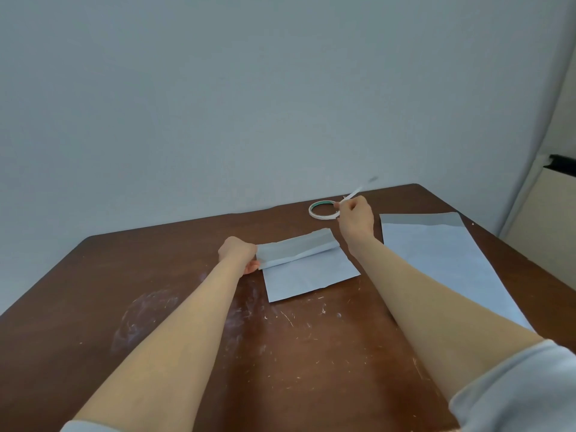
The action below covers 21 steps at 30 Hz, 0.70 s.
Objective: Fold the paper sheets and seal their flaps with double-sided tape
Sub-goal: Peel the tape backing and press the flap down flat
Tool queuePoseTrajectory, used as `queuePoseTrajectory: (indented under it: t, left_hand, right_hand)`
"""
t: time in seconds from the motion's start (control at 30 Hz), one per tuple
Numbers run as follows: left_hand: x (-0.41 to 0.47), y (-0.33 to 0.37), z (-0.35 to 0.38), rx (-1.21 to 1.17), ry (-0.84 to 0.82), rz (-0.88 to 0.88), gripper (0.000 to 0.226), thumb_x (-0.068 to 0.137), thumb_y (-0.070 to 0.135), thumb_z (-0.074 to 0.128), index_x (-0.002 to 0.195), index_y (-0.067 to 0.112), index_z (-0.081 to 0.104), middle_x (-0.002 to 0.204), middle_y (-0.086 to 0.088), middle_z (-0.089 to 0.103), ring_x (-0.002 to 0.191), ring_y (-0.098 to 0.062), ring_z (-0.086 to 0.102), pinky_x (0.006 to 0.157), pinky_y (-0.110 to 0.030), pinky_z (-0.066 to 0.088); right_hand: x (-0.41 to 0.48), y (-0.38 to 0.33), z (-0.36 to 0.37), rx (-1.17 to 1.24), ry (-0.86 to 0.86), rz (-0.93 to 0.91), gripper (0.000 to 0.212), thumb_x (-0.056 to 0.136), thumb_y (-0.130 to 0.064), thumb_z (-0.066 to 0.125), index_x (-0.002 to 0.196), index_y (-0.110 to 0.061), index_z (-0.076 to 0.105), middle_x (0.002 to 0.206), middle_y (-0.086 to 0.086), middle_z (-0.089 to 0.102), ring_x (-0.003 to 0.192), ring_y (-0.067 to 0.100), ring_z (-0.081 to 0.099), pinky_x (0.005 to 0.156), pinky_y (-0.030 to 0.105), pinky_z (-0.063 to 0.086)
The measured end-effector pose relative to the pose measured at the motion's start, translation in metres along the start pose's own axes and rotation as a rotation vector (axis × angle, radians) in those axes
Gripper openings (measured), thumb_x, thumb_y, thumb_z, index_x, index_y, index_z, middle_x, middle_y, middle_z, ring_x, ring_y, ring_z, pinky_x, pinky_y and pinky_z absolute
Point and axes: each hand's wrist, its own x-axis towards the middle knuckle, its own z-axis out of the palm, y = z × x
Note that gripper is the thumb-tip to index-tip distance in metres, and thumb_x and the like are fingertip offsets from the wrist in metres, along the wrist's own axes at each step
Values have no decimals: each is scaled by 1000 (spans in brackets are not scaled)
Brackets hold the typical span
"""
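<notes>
Head view: a brown table, scuffed with white scratches and smears, stands against a plain pale wall.

Near the table's middle lies a folded paper sheet. Its long axis runs left to right, with the right end skewed a little toward the far edge. Along its far side a flap is turned over toward the person and stands slightly raised rather than pressed flat. The left hand has its fingers curled round the left end of that flap and grips it.

The right hand is raised beyond the sheet's far right corner. Its fingertips are pinched together on a thin white tape strip. The strip points up and away to the right, and its free end is blurred.

Just left of that hand, a tape roll lies flat near the far edge. It is white with a green inner ring, too small to read.

A second paper sheet lies along the right edge. Its long axis runs from far to near, and a darker folded band crosses its far end.

Pale rolled sleeves show at the bottom.
</notes>
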Motion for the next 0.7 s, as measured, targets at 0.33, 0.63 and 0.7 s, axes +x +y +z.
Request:
queuePoseTrajectory:
  t: [0.33,0.63,0.7]
  left_hand:
    - [-12,10,-3,211,184,279,43,92,19,52,134,15,42,135,-11,40,98,-31,61,83,-38,53]
    - [-70,53,50,180,-303,728,51,86,15,66,135,18,52,90,1,59,83,-15,55,73,-24,46]
    - [-89,60,64,211,-426,744,43,86,18,67,128,19,58,85,0,58,68,-12,52,59,-22,44]
  right_hand:
    - [-7,0,1,-37,-35,-23,22,99,-15,42,108,-5,59,100,8,65,74,12,53,76,32,52]
    - [-26,-11,-50,82,-37,-14,20,91,-8,51,71,-11,54,69,6,65,53,12,54,47,20,37]
    - [-33,-14,-70,148,-56,14,21,92,-7,49,71,-10,50,70,9,66,48,8,61,44,19,40]
